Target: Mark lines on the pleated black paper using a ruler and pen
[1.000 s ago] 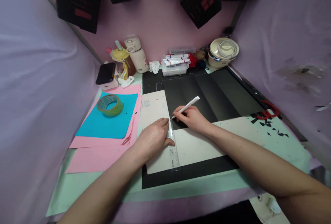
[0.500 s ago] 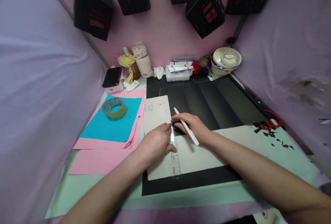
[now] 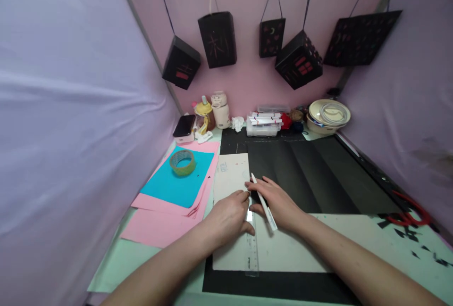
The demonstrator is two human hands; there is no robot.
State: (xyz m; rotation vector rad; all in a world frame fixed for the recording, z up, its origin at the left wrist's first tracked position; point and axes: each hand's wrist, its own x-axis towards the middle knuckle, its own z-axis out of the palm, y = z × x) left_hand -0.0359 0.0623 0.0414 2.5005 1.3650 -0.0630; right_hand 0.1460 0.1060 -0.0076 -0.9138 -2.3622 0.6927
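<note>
Left hand [image 3: 229, 216] presses flat, fingers spread, on a clear ruler [image 3: 251, 244] over cream card [image 3: 283, 249]; just right of the ruler, the right hand [image 3: 279, 202] loosely holds a white pen [image 3: 264, 201], apparently repositioning between ruled lines, with re-aligning likely needed next.

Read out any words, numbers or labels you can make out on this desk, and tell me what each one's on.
None can be read.
Clear ruler under the left hand: scale marks and small print near its lower end, too small to read.
Beige board: faint blue scribble, illegible.
Hanging black lanterns: red cut-out shapes, one a crescent moon with a star, no legible words.
White pen in the right hand: no marking visible.
</note>
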